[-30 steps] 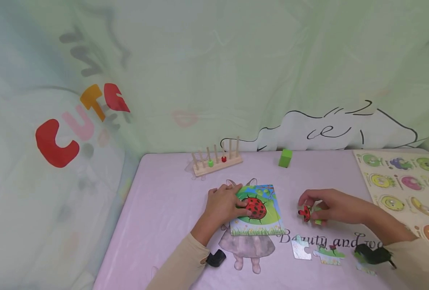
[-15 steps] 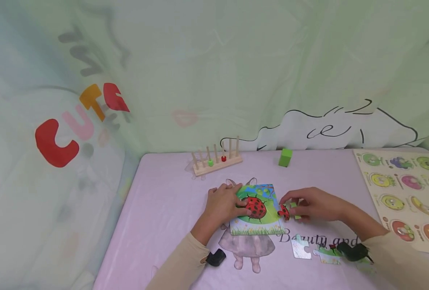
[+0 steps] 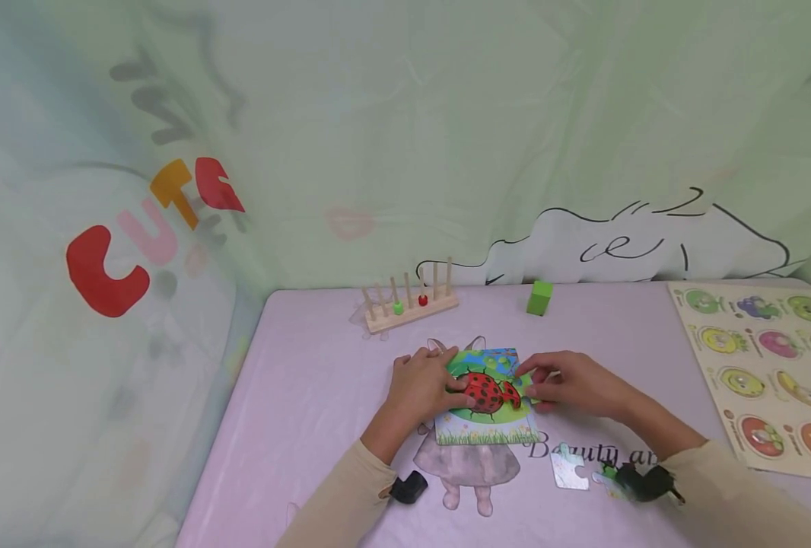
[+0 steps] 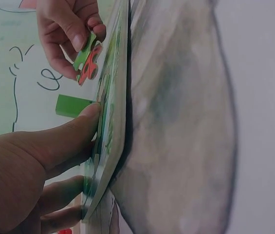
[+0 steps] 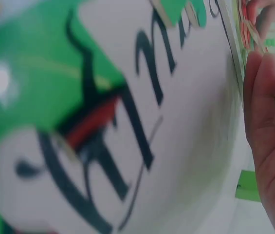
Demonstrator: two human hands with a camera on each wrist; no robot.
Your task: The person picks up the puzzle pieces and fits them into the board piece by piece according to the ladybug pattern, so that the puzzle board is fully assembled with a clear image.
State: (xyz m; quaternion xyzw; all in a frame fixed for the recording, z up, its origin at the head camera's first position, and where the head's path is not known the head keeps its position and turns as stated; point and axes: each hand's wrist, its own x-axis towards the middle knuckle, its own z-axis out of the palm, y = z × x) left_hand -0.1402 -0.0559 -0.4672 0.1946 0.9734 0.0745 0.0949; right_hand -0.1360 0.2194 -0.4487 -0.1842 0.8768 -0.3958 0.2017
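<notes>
My left hand (image 3: 422, 387) presses on the flat, square ladybird picture board (image 3: 484, 438), its fingers and thumb set apart over the upper left portion, thumb across the printed red insect. My right hand (image 3: 573, 384) pinches a small red, black-spotted and green puzzle piece (image 3: 511, 394) between thumb and fingers, over the board's right side. In the left wrist view the piece is tilted relative to the board's face; I cannot tell whether its edge touches. The board lies on a pale pink printed tablecloth (image 3: 310, 396). Nearer me, to the right, lie a whitish, pale blue puzzle piece (image 3: 570, 472) and a green puzzle piece (image 3: 609, 473), the latter partly hidden by the black device (image 3: 645, 482) at my right wrist. Behind the board stand a pale wooden rack of seven upright pegs (image 3: 412, 313), bearing one green and one red bead, and a bright green block (image 3: 539, 298). At far right lies a cream rectangular fruit board (image 3: 691, 323).
</notes>
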